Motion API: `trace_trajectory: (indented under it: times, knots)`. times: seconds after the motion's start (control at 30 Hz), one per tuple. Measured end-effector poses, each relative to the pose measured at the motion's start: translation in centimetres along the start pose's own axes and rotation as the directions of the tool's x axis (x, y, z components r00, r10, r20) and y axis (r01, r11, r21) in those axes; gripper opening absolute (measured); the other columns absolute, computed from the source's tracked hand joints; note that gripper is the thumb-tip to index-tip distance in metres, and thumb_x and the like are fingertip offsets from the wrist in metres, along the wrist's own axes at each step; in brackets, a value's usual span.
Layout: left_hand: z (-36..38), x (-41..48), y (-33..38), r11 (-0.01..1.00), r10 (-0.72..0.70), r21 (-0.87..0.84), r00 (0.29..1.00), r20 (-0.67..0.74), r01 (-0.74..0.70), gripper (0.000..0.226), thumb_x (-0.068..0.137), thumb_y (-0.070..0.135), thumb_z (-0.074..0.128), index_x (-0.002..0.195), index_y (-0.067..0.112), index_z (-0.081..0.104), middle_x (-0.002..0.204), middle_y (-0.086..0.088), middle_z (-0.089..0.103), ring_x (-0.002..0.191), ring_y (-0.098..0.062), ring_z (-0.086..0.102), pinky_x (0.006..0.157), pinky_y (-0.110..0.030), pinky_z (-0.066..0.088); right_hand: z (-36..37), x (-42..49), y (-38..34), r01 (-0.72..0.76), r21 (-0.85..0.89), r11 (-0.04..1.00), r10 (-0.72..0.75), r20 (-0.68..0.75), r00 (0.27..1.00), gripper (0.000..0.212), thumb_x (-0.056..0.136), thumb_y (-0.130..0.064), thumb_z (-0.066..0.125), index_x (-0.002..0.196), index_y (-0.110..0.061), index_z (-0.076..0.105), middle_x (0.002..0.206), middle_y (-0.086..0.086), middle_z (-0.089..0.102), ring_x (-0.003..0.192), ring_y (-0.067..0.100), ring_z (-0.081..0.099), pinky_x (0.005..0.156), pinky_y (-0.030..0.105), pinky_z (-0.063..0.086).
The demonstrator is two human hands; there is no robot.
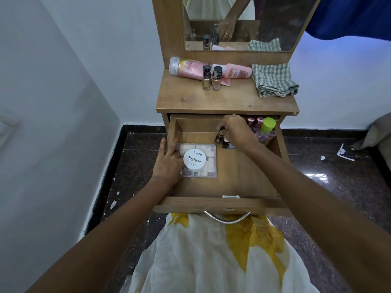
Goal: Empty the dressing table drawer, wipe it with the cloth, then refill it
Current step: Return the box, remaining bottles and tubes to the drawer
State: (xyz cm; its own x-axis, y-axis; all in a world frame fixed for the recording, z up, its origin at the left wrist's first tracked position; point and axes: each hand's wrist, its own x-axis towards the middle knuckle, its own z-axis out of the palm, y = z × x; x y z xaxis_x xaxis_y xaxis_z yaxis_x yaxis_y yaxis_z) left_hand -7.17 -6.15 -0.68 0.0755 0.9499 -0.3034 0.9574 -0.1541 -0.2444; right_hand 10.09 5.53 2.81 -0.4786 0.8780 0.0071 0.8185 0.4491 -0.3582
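The right hand [234,132] covers the tops of the small bottles [225,142] at the 1 o'clock corner of the drawer [211,205]. Its fingertips are hidden, so I cannot tell if they pinch one. The bench [211,100] top hides the drawer's back and part of the pink-capped bottles [255,121]. The left hand [167,163] covers the 9 o'clock side of the clear packet [210,159], and its thumb is hidden. The tiny words under "NAIL POLISH" on the white tub [194,160] are too small to read. The picture's edge cuts off the mirror [275,22] at 12 o'clock and the blue cloth [349,17] at 1 o'clock.
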Motion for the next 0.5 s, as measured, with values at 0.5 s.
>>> trace_trajectory:
  times: [0.5]
  knots:
    - [0.0, 0.1, 0.1, 1.0, -0.016, 0.008, 1.0, -0.02, 0.017, 0.043, 0.093, 0.038, 0.044, 0.128, 0.014, 0.053, 0.145, -0.007, 0.043, 0.147, -0.028, -0.004, 0.112, -0.057, -0.013, 1.1, -3.2, 0.7, 0.08, -0.016, 0.997, -0.078, 0.113, 0.991, 0.021, 0.086, 0.002, 0.056, 0.103, -0.002, 0.068, 0.112, 0.013, 0.065, 0.109, 0.026, 0.055, 0.095, 0.035, 0.045]
